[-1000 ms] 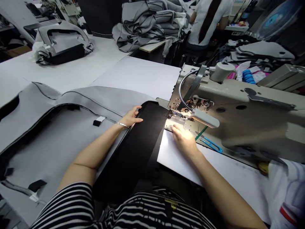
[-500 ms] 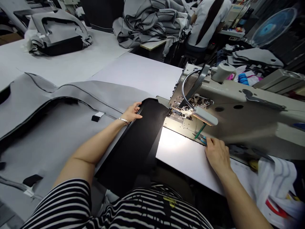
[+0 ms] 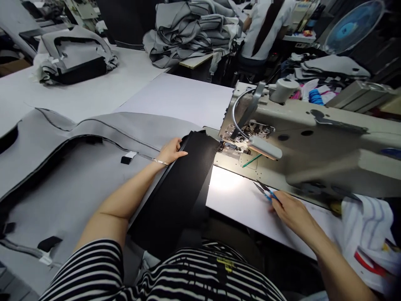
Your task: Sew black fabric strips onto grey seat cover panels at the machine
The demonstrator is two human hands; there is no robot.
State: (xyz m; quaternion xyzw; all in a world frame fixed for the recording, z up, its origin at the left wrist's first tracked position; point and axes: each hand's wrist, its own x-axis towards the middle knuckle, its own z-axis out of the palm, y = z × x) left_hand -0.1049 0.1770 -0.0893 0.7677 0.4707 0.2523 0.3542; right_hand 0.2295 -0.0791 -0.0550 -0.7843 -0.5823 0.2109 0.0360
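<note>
My left hand (image 3: 171,152) grips the far-left edge of a black fabric panel (image 3: 178,188), thumb on top and fingers partly hidden behind the edge. The panel's upper right side lies close to the needle area of a sewing machine (image 3: 241,142). My right hand (image 3: 290,209) is closed around blue-handled thread snips (image 3: 270,195), whose blades point to the upper left over the white table. On the machine bed, beneath the lit lamp (image 3: 265,148), lies a thin green stick (image 3: 251,161). Grey fabric (image 3: 94,175) with black edging spreads to the left of the panel.
A sewn grey and black piece (image 3: 78,58) sits on the white table (image 3: 131,71) at the back left. Grey pieces are heaped (image 3: 194,33) behind. A person (image 3: 266,33) sits beyond the machine, near a fan (image 3: 354,27). White striped cloth (image 3: 363,225) lies at the right.
My right hand has drawn the snips back from the green stick, toward me and off the machine bed. The stick has shifted left on the bed. My left hand keeps its hold.
</note>
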